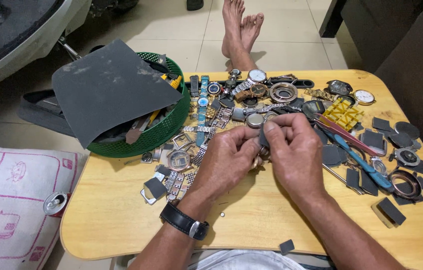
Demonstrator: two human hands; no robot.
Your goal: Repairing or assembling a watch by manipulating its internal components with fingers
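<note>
Near edge: a small dark grey offcut [286, 246] lies on the pale wooden table [121, 220]. A black strap watch [184, 222] sits on the left wrist.

Centre: left hand [226, 157] and right hand [294, 152] meet over the tabletop, both closed in a pinch on one small watch part [260, 150], coppery metal with a dark scrap of abrasive paper against it (mostly hidden by fingers, exact shape unclear). Likely light, rigid and smooth, so slippery; best gripped by its rim between thumb and forefinger.

Beyond: a scatter of watches and metal bracelets [244, 92], round cases, cut grey squares. Blue-handled tweezers [366, 165] to the right, a yellow ridged plastic holder [344, 114] behind them.

Far left: green plastic mesh basket [174, 125] under a large floppy sheet of dark sandpaper [106, 87], gritty and matte. Bare feet [239, 27] on tiled floor.
</note>
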